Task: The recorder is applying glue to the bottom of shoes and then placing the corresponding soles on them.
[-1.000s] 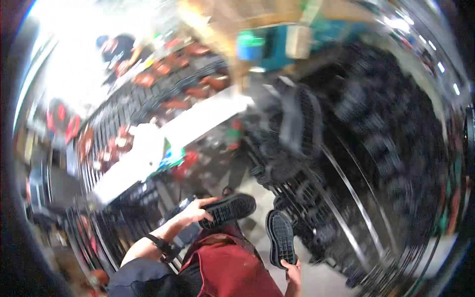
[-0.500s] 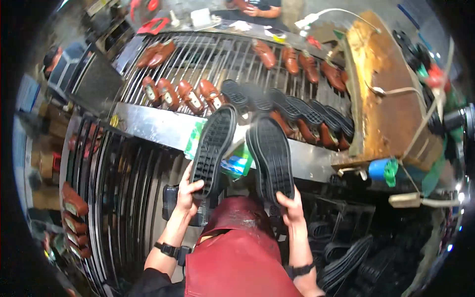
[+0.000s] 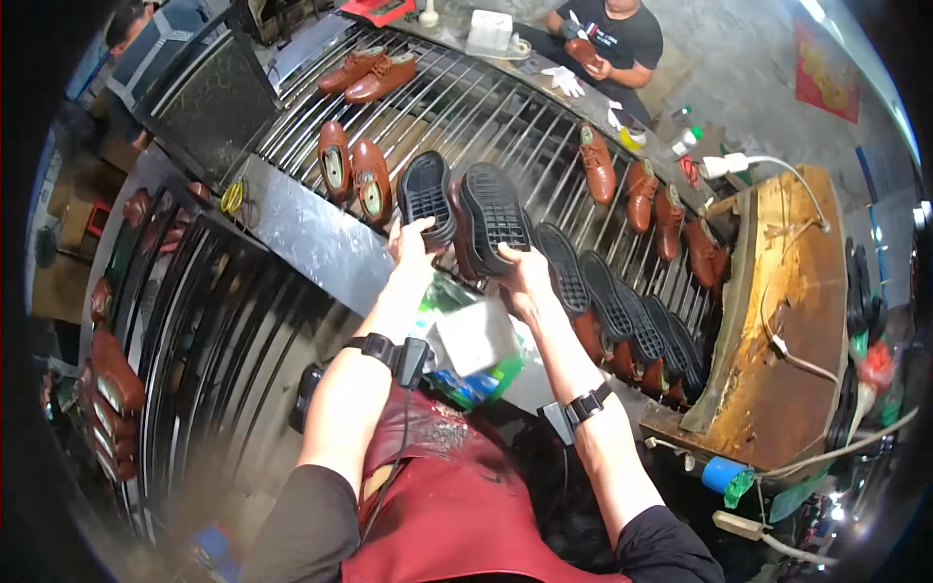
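Note:
My left hand (image 3: 413, 245) is closed on the heel end of a black shoe sole (image 3: 425, 188), tread up, over the slatted rack. My right hand (image 3: 526, 280) grips a second black sole (image 3: 494, 199) the same way, just to the right. A strip of brown leather (image 3: 463, 233) shows along the left edge of this second sole; whether either sole touches a shoe beneath is hidden. To the left of my left hand stand brown lace-up shoes (image 3: 371, 181). More black soles (image 3: 604, 291) lie in a row on brown shoes to the right.
The metal rack (image 3: 466, 107) carries more brown shoes (image 3: 597, 163) on its far side. A rusty board (image 3: 777, 311) bounds it at right. A green-and-white bag (image 3: 476, 340) hangs before me. Beyond the rack a co-worker (image 3: 612, 44) holds a brown shoe. A shoe rack (image 3: 204, 360) stands left.
Both hands have moved forward with the soles, from in front of the rack's near edge to over the rack. The view has shifted, bringing the co-worker more fully into sight.

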`<state>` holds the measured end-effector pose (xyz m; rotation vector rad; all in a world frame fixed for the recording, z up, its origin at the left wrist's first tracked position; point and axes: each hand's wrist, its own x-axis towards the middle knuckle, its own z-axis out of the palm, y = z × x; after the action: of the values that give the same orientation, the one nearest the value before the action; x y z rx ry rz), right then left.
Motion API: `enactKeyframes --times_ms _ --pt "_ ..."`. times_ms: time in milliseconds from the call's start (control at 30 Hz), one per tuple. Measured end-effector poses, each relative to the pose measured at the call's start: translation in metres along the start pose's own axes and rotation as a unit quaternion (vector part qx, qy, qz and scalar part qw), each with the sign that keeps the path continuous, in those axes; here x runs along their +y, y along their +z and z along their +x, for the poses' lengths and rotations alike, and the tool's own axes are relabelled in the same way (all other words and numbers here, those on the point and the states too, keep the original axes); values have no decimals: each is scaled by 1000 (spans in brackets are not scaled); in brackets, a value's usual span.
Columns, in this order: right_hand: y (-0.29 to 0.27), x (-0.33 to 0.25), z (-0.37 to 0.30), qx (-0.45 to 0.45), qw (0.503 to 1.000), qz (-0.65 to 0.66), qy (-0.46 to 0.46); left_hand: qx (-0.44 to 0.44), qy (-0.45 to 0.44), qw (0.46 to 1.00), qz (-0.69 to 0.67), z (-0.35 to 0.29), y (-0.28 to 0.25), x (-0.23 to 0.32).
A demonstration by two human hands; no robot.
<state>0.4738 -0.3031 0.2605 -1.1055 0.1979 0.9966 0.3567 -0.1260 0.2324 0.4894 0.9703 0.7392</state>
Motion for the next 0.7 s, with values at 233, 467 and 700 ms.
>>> enactKeyframes --times_ms 233,467,700 --pt "-15 16 137 111 986 -71 99 -67 -13 818 570 103 -3 -1" --pt "36 9 107 234 922 -291 103 -221 53 577 784 172 36 73" --pt "66 3 42 276 914 -241 -172 -186 263 686 653 189 30 114"
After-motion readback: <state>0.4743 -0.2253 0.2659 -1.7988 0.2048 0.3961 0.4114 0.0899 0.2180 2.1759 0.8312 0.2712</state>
